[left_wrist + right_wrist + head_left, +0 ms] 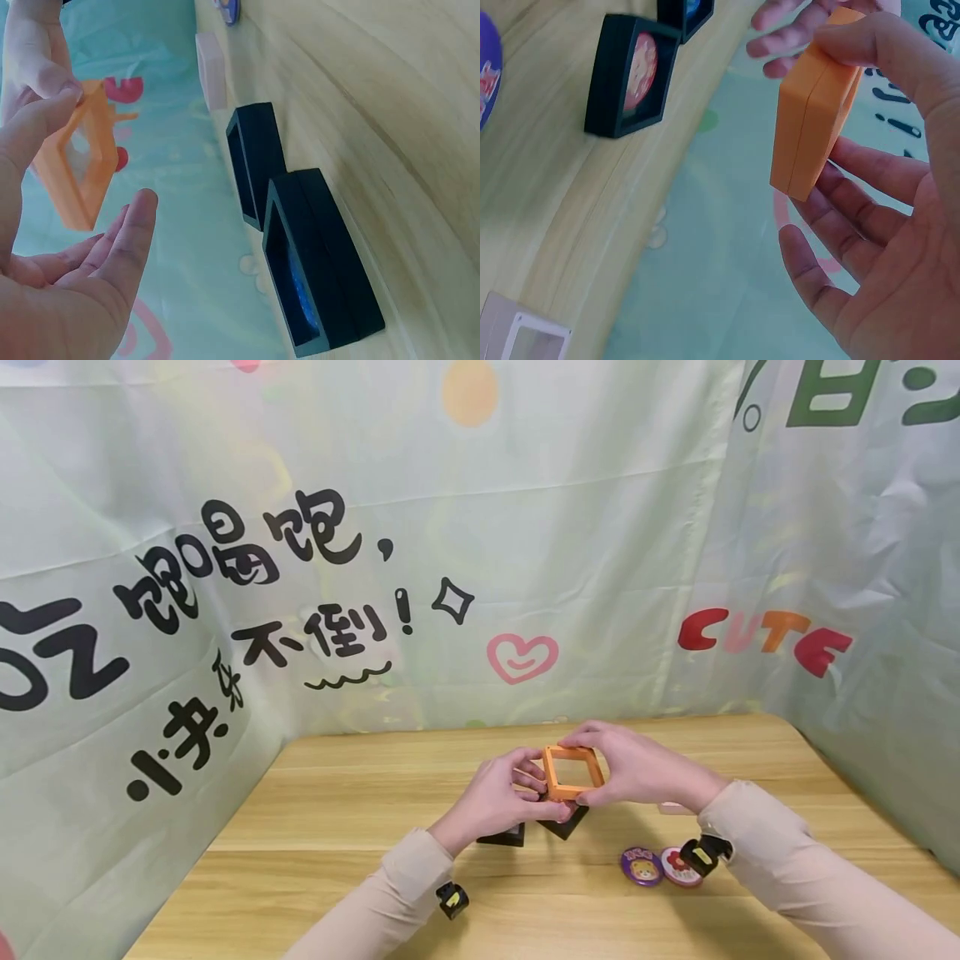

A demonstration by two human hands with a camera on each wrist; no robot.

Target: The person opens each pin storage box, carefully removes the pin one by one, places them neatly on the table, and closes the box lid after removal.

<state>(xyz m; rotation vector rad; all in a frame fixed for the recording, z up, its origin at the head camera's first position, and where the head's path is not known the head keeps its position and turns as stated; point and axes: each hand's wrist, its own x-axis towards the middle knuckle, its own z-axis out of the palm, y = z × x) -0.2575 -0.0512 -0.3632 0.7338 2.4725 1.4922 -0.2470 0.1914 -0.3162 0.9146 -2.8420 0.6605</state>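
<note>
My right hand (633,764) pinches an orange square display frame (551,774) by opposite edges, thumb on one and fingers on the other. Clear film seems to span the frame's opening. Close by on the left is my left hand (498,793); its thumb lies against or just in front of the frame, and its fingers (124,251) are spread apart from it. Below the hands, two black display frames stand on the table, one (322,262) with something blue inside, the other (611,82) with a round reddish badge.
On the wooden table (337,802) lie a purple bear badge (641,866) and a red flower badge (681,866), side by side. A pale pink frame (211,71) lies partly behind the right wrist. Printed cloth (600,552) hangs around the table.
</note>
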